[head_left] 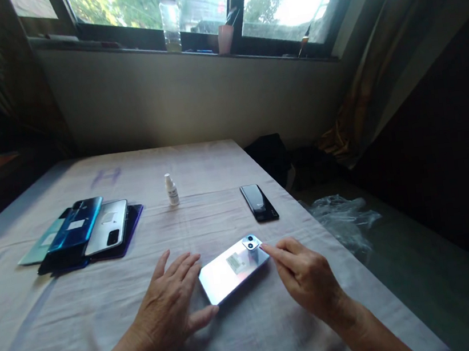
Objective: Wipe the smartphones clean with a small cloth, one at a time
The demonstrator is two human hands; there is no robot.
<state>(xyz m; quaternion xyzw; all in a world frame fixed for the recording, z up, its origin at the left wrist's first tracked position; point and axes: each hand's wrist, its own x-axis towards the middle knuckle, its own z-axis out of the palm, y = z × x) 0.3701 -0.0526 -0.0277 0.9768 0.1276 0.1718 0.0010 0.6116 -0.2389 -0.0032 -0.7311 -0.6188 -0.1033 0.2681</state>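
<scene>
Silver and mirror-bright, the phone (pixel 234 268) lies back-up on the cloth-covered table (pixel 31 340), near its front edge, with its camera block pointing away and to the right. Left hand (pixel 172 307) rests flat, fingers spread, its fingertips and thumb against the phone's near left end without closing on it. Right hand (pixel 306 275) is loosely curled, index finger stretched out to touch the corner by the lenses; neither hand grips anything. I judge the phone stiff, light and thin, its glossy back slippery and easily smudged, the lenses fragile, so the long side edges are the safest hold. On the soft cloth it sits too flat for fingers to get under easily. Open cloth lies all around it. Well apart to the left sits a stack of phones (pixel 89 232), a small white bottle (pixel 171 189) stands farther back, and a black phone (pixel 259 202) lies beyond to the right. Past the right hand the table's right edge (pixel 335 254) is close, with a drop beyond it.
</scene>
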